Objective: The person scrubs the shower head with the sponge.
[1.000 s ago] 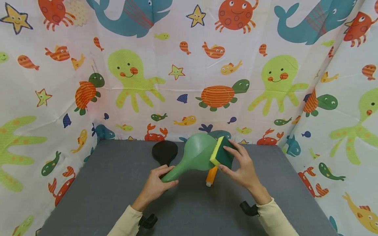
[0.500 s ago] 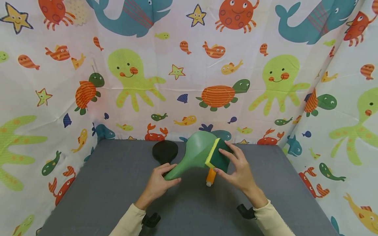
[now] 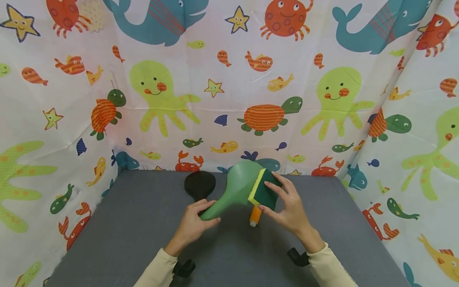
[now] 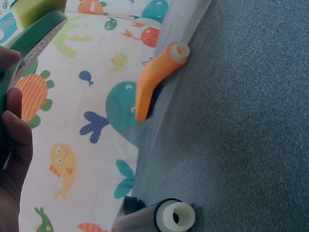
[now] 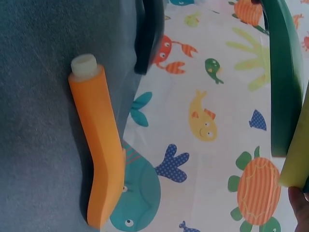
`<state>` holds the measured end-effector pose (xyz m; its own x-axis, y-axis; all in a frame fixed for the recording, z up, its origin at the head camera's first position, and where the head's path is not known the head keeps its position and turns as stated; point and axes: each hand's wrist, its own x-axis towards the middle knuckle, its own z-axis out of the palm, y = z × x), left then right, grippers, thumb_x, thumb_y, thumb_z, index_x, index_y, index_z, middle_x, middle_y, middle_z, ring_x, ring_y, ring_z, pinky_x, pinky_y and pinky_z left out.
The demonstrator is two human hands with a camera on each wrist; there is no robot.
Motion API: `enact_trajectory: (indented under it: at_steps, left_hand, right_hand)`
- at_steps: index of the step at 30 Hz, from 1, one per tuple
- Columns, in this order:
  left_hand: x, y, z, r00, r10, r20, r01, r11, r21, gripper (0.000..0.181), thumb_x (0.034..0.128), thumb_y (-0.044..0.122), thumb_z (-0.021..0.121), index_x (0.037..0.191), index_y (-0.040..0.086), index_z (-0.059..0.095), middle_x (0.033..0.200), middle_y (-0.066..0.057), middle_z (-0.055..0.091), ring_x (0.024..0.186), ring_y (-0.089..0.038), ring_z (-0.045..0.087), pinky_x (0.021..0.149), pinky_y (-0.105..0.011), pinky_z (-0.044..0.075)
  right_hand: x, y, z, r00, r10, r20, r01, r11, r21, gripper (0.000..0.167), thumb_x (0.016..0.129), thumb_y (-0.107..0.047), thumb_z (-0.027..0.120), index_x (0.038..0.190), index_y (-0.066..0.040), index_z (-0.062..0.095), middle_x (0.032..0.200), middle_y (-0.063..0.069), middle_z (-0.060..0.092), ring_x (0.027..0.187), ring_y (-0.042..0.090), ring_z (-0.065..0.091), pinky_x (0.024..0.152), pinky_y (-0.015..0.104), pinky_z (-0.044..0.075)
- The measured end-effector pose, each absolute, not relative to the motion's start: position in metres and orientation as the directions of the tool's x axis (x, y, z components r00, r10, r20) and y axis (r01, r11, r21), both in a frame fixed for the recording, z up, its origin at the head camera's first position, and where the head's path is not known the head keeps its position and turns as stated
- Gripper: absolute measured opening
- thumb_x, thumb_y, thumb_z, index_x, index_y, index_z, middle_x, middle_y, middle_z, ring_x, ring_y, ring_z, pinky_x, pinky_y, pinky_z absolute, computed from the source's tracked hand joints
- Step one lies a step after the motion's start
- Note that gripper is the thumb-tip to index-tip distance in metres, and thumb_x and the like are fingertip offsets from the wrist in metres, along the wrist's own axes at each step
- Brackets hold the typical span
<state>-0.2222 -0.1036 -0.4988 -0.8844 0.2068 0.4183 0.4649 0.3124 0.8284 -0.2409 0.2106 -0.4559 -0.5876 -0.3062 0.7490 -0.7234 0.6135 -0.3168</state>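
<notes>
My left hand grips the handle of a green hand mirror, whose smooth back faces up. The mirror is held raised and tilted over the table. A reflecting face shows on its underside in the left wrist view. On the right, my right hand pinches a yellow and dark green sponge between thumb and fingers. The sponge's yellow side lies against the right part of the mirror's back. In the right wrist view, the sponge and the mirror's edge appear at the right side.
A black round-headed thing with a handle lies on the grey table behind the left hand. Under the mirror lies an orange, bent, tube-like thing with a whitish end. Sea-animal printed curtains stand around the table's back and sides.
My right hand and the sponge have slid slightly left and down across the mirror's back, then barely moved. The left hand and mirror have shifted a little to the right.
</notes>
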Motion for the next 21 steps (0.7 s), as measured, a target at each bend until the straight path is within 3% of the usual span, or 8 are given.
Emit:
enact_trajectory:
  at_steps: [11,21]
  left_hand:
    - [-0.218,-0.107,-0.501,-0.858,0.237,0.456,0.513,0.346,0.786,0.045,0.0733,0.015,0.086,0.116,0.020,0.072,0.086,0.007,0.061,0.065,-0.008,0.046,0.058,-0.022,0.041]
    - [-0.217,-0.105,-0.501,-0.847,0.242,0.473,0.530,0.337,0.778,0.044,0.0737,0.015,0.086,0.115,0.017,0.072,0.084,0.003,0.062,0.064,-0.008,0.045,0.057,-0.022,0.040]
  right_hand:
    - [-0.255,0.222,-0.452,-0.620,-0.265,0.738,-0.703,0.606,-0.372,0.069,0.071,-0.026,0.086,0.135,-0.020,0.060,0.149,0.017,0.045,0.133,0.032,0.045,0.099,0.061,0.045]
    - [-0.247,0.218,-0.449,-0.632,-0.264,0.729,-0.690,0.619,-0.375,0.070,0.069,-0.024,0.086,0.134,-0.020,0.061,0.150,0.014,0.045,0.134,0.033,0.043,0.100,0.060,0.045]
